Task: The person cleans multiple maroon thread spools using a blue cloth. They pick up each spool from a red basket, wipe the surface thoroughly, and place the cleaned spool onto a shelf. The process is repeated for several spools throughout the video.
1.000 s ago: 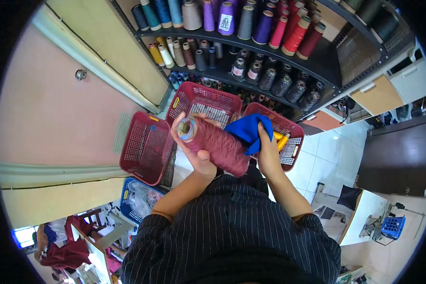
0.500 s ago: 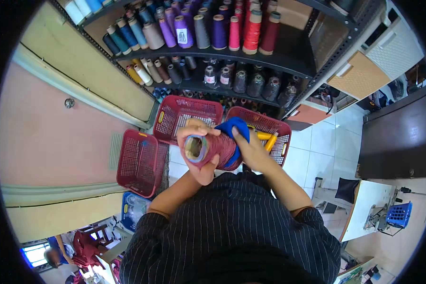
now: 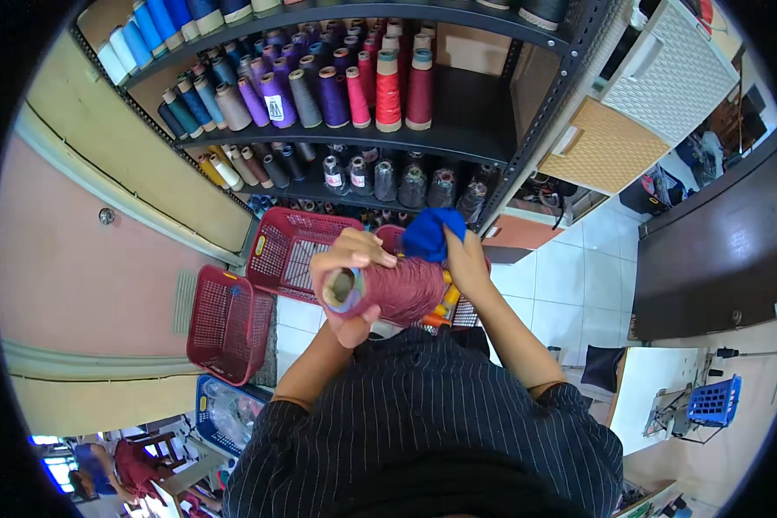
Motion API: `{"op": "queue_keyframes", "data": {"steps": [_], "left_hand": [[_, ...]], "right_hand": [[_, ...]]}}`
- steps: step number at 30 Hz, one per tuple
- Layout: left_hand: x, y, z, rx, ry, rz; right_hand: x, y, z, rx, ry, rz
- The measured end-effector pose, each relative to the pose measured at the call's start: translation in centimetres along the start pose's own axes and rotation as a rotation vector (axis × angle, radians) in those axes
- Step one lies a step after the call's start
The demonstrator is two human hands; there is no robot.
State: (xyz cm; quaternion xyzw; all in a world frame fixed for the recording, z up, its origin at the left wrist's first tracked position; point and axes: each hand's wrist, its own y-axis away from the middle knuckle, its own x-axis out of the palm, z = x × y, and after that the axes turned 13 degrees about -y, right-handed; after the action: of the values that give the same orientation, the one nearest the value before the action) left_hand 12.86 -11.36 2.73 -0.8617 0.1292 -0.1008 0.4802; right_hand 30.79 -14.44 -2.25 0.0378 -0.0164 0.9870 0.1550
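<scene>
My left hand [image 3: 350, 252] is wrapped around the hollow end of a dusty-red thread cone [image 3: 407, 290], which lies on its side in front of my chest with its open core facing left. In my right hand [image 3: 466, 266] is a bunched blue cloth [image 3: 435, 235], gripped by the fingers just above the cone's right end. Part of the cone's left end is covered by my left fingers and thumb. Below the cone, yellow and orange cones [image 3: 447, 299] show in a red basket mostly hidden by my hands.
Ahead stands a black metal shelf [image 3: 464, 108] with rows of coloured thread cones. Red plastic baskets [image 3: 200, 324] and a blue basket [image 3: 205, 414] stand on the left. A sewing machine table [image 3: 656, 388] is at right. Another person [image 3: 99, 466] is at the far lower left.
The blue cloth has come off the cone's right end and is now bunched above it. My view has shifted, showing more of the upper shelf. The cone stays in my left hand.
</scene>
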Motion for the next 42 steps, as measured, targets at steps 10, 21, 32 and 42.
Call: {"op": "queue_keyframes", "data": {"steps": [10, 21, 32, 42], "left_hand": [[4.4, 1.2, 1.8, -0.013, 0.17, -0.025], [5.2, 0.6, 1.6, -0.351, 0.005, -0.166], [3.3, 1.7, 0.1, -0.153, -0.022, -0.095], [3.1, 2.3, -0.2, -0.048, -0.164, -0.374]], "right_hand": [[-2.4, 2.3, 4.6, 0.014, -0.018, 0.433], [-2.2, 1.4, 4.9, -0.136, -0.222, 0.054], [-4.0, 2.5, 5.7, -0.086, -0.24, 0.394], [-3.3, 3.5, -0.3, 0.314, -0.458, 0.103]]}}
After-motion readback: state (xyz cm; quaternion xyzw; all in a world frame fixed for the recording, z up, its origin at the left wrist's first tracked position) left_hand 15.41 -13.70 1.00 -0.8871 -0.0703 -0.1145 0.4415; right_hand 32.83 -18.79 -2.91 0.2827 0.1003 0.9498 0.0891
